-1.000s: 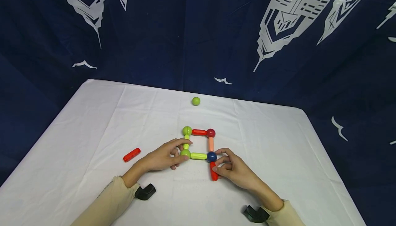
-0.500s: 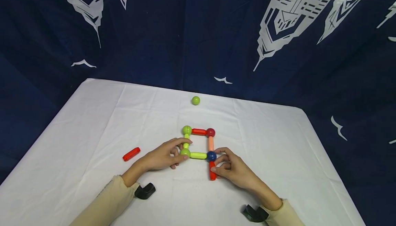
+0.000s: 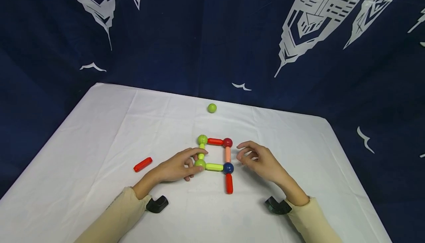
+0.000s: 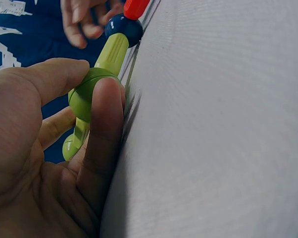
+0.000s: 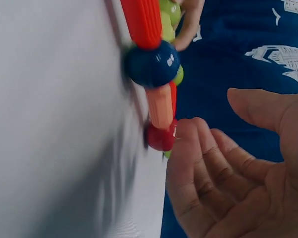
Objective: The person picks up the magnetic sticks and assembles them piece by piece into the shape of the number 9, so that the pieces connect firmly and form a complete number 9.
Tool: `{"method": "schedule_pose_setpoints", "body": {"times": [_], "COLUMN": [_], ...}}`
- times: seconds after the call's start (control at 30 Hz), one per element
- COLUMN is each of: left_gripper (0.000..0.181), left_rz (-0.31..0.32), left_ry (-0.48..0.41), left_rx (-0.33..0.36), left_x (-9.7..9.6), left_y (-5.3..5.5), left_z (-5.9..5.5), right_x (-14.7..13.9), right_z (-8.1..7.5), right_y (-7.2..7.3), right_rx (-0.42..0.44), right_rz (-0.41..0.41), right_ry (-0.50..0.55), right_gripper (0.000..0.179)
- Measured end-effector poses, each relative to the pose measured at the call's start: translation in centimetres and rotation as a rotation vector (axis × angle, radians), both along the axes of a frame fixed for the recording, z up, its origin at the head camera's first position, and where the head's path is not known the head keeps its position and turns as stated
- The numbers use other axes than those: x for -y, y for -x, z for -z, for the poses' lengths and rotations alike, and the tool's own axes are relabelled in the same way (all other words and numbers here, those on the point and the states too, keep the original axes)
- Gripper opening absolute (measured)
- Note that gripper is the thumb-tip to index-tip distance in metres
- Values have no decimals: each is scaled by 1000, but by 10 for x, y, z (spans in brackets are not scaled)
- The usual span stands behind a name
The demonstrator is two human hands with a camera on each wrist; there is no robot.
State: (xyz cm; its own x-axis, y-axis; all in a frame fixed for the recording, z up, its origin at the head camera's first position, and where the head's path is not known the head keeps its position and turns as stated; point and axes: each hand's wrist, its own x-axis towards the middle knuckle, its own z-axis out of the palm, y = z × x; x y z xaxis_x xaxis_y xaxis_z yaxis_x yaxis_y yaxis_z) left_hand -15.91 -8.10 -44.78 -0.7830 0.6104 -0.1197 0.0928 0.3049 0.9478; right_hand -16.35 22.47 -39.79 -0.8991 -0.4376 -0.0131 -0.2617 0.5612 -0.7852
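Observation:
A square of toy balls and rods lies on the table in the head view. My left hand (image 3: 176, 167) pinches its near-left green ball (image 4: 84, 96) between thumb and fingers. From there a yellow-green rod (image 3: 214, 167) runs to the blue ball (image 3: 228, 168). One red rod (image 3: 229, 184) sticks out from the blue ball toward me. An orange rod (image 3: 227, 154) links blue to the dark red ball (image 3: 227, 142), and another red rod (image 3: 216, 141) reaches the far-left green ball (image 3: 202, 139). Right of the square, my right hand (image 3: 262, 161) holds nothing, its fingers loosely bent.
One loose red rod (image 3: 142, 164) lies left of my left hand. Near the table's back edge sits a loose green ball (image 3: 212, 108). A white cloth (image 3: 282, 136) covers the table, and a dark blue printed curtain (image 3: 166, 51) hangs behind it.
My right hand has let go of the red rod below the blue ball and moved up and to the right. That rod now stands straighter in line. The left hand keeps its place.

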Motion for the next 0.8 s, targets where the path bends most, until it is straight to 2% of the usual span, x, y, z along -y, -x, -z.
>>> {"method": "schedule_pose_setpoints", "body": {"times": [0.17, 0.27, 0.57, 0.8], "left_gripper": [53, 53, 53, 53], "left_rz": [2, 4, -3, -4], "left_ry": [4, 1, 6, 10], "left_rx": [1, 4, 11, 15], "left_x": [0, 0, 2, 2], "left_y": [-1, 0, 0, 0], "left_z": [-1, -1, -2, -1], "right_x": [9, 18, 47, 64], "right_z": [-6, -9, -13, -11], "right_y": [29, 49, 119, 159], "right_rx": [-108, -144, -152, -111], "right_rz": [-24, -37, -76, -71], "right_ry": [-47, -79, -153, -126], "right_gripper": [30, 30, 27, 31]}}
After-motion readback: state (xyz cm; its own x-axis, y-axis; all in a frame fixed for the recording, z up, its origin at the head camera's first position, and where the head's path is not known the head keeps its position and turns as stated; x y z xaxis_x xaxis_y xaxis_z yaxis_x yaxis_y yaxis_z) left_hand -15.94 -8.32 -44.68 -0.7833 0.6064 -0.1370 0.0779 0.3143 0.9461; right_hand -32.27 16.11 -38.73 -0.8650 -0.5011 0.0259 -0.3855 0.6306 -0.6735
